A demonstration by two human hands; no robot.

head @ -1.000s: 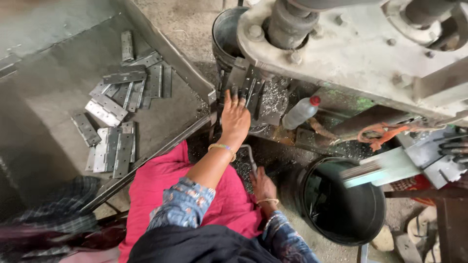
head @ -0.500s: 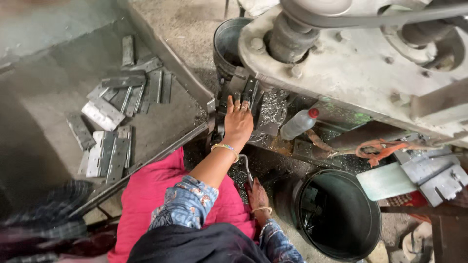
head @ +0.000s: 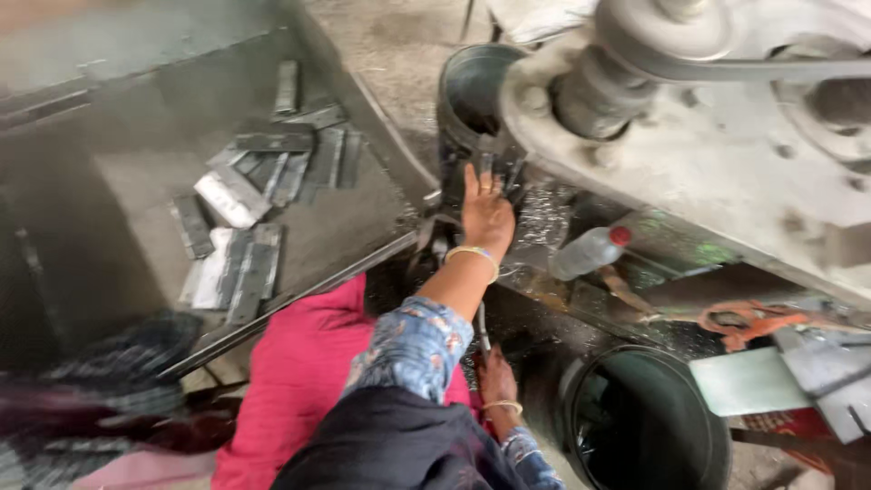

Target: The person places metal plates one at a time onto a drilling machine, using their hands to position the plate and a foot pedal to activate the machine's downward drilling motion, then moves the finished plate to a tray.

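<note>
**Left hand at the press bed, right hand low beside the black bucket**

The landmark is the big grey cast-metal press machine (head: 726, 172) that fills the upper right of the view. Far to its left, a dark shallow metal tray (head: 109, 163) holds a loose heap of flat grey steel strips (head: 254, 209), some bright, some dull, lying across one another. These strips are well apart from both hands.

Nearer the machine, a bright pink cloth (head: 299, 381) covers the person's lap, just below the tray's front rim.

The left hand (head: 485, 213), with a yellow bangle at the wrist, reaches up to the machine's left lower edge. Its fingers are spread fairly wide and stretched forward, touching dark flat metal pieces (head: 499, 168) that stand at the machine's work spot; whether it grips one I cannot tell. Just behind that spot, against the machine's left side, stands a dark round metal drum (head: 472, 91).

The right hand (head: 497, 381) lies low, below the machine, loosely curled near a thin metal rod (head: 481, 322); the blur hides whether it holds it.

Right of the left hand, under the machine's overhang, a clear plastic bottle with a red cap (head: 590, 252) lies on its side. Below the machine, just right of the right hand, sits a round black bucket (head: 581, 436).
</note>
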